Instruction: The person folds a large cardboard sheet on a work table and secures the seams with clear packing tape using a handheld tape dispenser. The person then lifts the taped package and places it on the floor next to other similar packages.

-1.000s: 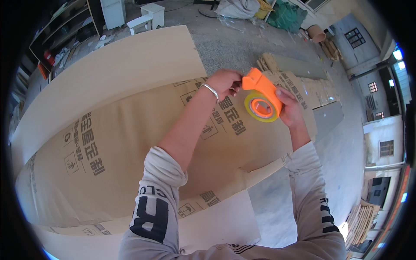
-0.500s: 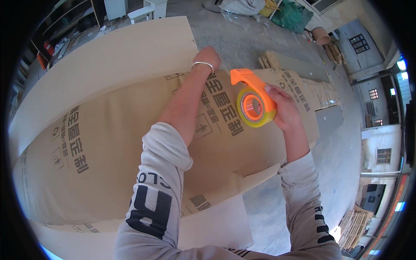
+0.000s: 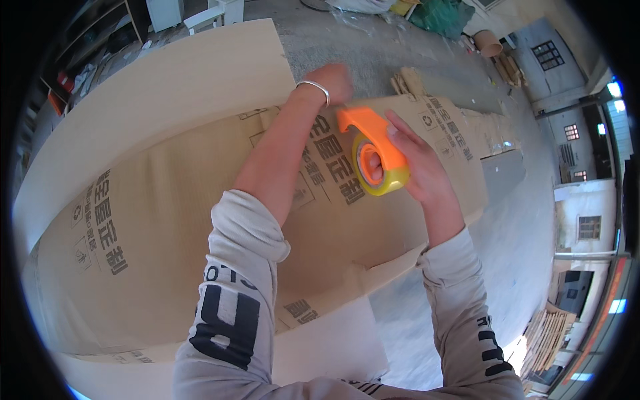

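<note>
My right hand [image 3: 424, 163] is closed around an orange tape dispenser [image 3: 381, 137], with fingers reaching through the core of its roll of clear yellowish tape [image 3: 387, 185]. The dispenser is held above a large board-shaped bundle wrapped in brown printed cardboard [image 3: 200, 220]. My left hand [image 3: 333, 81], with a silver bangle on its wrist, is curled near the cardboard's far edge, just beyond the dispenser's head. Its fingers are turned away and slightly blurred, so what they hold, if anything, is hidden.
A pale flat board [image 3: 167, 87] lies under and beyond the cardboard, and another pale panel [image 3: 327, 340] shows on the near side. Flattened cardboard [image 3: 487, 133] lies at the far right. A green sack [image 3: 440, 19] and white furniture [image 3: 220, 15] stand farther back.
The dispenser and my right hand have shifted slightly left, and the roll has turned more edge-on. My left hand has moved a little right, closer to the dispenser's head.
</note>
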A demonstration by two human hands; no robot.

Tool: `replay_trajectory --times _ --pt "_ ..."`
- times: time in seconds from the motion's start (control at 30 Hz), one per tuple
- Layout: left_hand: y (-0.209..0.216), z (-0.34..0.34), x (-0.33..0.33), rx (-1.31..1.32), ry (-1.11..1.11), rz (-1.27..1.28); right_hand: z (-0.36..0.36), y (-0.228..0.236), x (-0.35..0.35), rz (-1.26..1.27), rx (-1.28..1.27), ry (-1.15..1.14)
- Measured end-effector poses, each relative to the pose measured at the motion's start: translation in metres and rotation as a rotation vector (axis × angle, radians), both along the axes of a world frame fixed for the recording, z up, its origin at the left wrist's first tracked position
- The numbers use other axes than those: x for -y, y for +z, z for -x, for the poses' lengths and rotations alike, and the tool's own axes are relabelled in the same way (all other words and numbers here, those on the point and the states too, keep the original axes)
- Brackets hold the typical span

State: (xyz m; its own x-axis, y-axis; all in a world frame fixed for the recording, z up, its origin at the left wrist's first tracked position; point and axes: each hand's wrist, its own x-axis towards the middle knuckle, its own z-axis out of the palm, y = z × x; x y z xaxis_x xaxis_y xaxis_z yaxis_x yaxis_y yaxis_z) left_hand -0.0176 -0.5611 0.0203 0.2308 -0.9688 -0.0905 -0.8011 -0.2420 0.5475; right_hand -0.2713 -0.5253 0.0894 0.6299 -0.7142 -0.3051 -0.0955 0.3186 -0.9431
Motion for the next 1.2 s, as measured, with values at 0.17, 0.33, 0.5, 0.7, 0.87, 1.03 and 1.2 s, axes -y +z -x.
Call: replay_trajectory --times 0.17,0.33,0.5,0.7,0.87,1.03,1.2 --pt "-0.012 0.001 -0.014 -0.115 -0.031 -0.129 -0.002 0.003 0.025 -0.127 0.026 0.280" --pt "-0.001 0.032 -0.011 0.033 0.028 -0.272 0.015 0.002 0.004 0.004 -0.137 0.120" --pt "-0.004 0.026 -0.022 0.093 0.116 -0.309 0.125 0.001 -0.082 0.210 -0.285 0.058" --pt "0.007 0.043 -0.018 0.224 0.099 -0.115 0.224 -0.006 -0.165 0.066 -0.393 -0.020" --pt "0.008 0.116 -0.095 0.403 0.053 0.314 0.235 -0.027 -0.173 -0.051 -0.231 -0.070" --pt "0.025 0.251 -0.275 0.465 -0.323 -0.164 0.243 -0.054 -0.173 0.021 -0.106 -0.100" --pt "0.021 0.291 -0.292 0.498 -0.125 -0.250 0.236 -0.051 -0.170 0.133 -0.067 -0.091"
